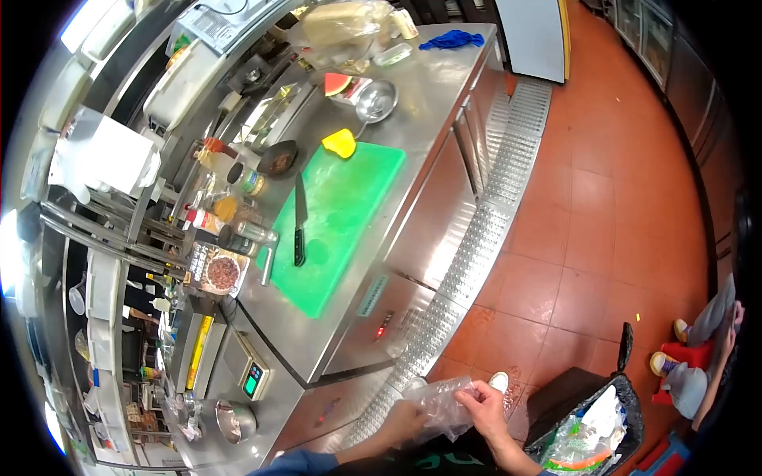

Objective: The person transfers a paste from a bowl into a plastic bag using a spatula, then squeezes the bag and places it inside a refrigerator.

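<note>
A clear, crumpled plastic bag (446, 406) is held between my two hands at the bottom of the view. My right hand (486, 408) pinches its right edge with thumb and fingers. My left hand (403, 422) is closed at the bag's left side, slightly blurred. On the steel counter (432, 87), a green cutting board (337, 214) carries a black-handled knife (299, 218), with a yellow piece (340, 143) at its upper edge.
An open bin (627, 428) with a black liner and plastic waste stands right of my hands. Bottles, a scale (244, 366) and a metal bowl (236, 420) sit on the counters. Another person (702, 357) is at the right edge.
</note>
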A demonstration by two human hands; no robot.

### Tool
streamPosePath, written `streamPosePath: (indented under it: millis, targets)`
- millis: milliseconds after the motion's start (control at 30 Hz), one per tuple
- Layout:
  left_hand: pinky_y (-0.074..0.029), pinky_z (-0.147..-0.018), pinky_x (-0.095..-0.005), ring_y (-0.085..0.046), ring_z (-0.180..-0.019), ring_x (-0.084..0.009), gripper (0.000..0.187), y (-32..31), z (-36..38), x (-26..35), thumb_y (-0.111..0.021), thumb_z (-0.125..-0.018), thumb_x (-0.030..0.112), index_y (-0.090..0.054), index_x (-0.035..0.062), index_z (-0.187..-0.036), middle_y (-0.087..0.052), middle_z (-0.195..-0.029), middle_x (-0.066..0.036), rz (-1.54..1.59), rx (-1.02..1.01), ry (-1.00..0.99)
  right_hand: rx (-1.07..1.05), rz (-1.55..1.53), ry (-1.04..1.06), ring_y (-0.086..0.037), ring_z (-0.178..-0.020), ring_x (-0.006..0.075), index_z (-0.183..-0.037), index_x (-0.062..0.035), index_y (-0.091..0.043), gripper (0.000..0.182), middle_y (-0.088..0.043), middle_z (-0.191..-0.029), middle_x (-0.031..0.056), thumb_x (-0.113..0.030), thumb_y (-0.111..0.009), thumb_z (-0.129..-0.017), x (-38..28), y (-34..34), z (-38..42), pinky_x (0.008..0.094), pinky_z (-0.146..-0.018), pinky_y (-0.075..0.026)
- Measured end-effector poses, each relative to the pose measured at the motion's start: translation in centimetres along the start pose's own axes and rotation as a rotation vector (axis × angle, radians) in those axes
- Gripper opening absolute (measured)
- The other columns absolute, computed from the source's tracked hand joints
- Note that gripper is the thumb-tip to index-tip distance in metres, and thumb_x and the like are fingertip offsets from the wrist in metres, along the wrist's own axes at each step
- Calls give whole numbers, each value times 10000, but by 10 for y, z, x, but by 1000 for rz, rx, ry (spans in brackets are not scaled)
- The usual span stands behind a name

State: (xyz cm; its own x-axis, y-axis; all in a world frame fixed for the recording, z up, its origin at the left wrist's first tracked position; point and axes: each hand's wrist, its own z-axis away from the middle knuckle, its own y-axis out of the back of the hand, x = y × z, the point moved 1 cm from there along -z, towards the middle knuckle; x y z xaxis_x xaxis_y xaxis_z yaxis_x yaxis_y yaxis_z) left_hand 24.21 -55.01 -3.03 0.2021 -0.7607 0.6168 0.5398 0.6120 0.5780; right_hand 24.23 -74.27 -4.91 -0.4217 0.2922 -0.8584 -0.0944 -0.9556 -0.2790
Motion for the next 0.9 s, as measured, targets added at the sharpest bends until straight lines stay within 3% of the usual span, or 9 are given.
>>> streamPosePath:
  millis: [100, 167, 200, 300, 433, 767, 833, 867, 900]
  targets:
    - [-483, -628, -402, -628, -665, -328, 222, -1, 2, -53, -579, -796, 250, -699, 67, -833, -643, -715, -170, -67, -74, 69, 7, 5, 23, -470, -572, 23, -830, -28, -615, 78, -569, -682, -41, -59, -680, -801, 18, -34, -13, 180, -531, -377]
    - [-484, -629, -401, -625, -644, -334, 238, 14, 19, -56, -562, -809, 252, -696, 56, -827, -635, -686, -172, -65, 136, -36, -5, -131, -79, -475, -561, 26, -825, -34, -611, 64, -564, -652, -35, -65, -666, -814, 31, -58, -16, 182, -525, -384]
    - [-483, -627, -402, -628, -650, -333, 242, 14, 24, -72, -562, -815, 271, -701, 72, -818, -631, -676, -169, -70, 247, -258, -40, -72, -82, -498, -565, 41, -800, -28, -608, 74, -584, -650, -12, -83, -644, -834, 38, -66, -18, 189, -533, -398]
    - [-481, -624, -406, -633, -682, -324, 226, -1, 36, -146, -572, -810, 280, -707, 99, -810, -638, -699, -151, -173, 130, -184, -67, -73, -58, -511, -570, 54, -763, -18, -606, 139, -598, -648, 3, -113, -613, -863, 52, -93, -19, 197, -545, -404]
    - [-486, -621, -403, -632, -699, -319, 224, 16, 48, -154, -567, -813, 282, -708, 114, -768, -645, -708, -134, -74, 19, -11, -45, -87, -58, -509, -571, 57, -757, -3, -619, 204, -604, -649, 11, -136, -564, -902, 58, -112, -13, 197, -551, -398]
    - [-488, -602, -405, -626, -677, -315, 218, 8, 62, -152, -556, -828, 281, -703, 119, -834, -647, -723, -120, -185, -100, -37, 101, 86, 22, -474, -570, 33, -729, 0, -612, 189, -549, -615, -25, -121, -615, -873, 30, -108, 11, 197, -525, -387]
    - [-488, -599, -405, -625, -673, -314, 218, 20, 68, -126, -554, -830, 281, -702, 120, -847, -648, -726, -117, -290, -99, -105, 60, 312, 169, -458, -575, 26, -712, -2, -597, 194, -544, -622, -33, -135, -691, -817, 28, -92, 10, 193, -532, -387]
    - [-483, -578, -420, -617, -660, -309, 208, 26, 70, -107, -531, -854, 246, -672, 140, -964, -642, -767, -108, -324, 117, -447, 22, 313, 169, -449, -582, 28, -712, -3, -585, 217, -536, -631, -39, -147, -733, -779, 33, -84, 10, 193, -532, -382]
    - [-483, -578, -420, -617, -660, -309, 208, 29, 69, -96, -531, -854, 246, -672, 140, -964, -642, -767, -108, -324, 107, -450, 31, 311, 164, -449, -582, 28, -712, -3, -585, 217, -536, -631, -39, -147, -733, -779, 34, -78, 12, 193, -532, -382]
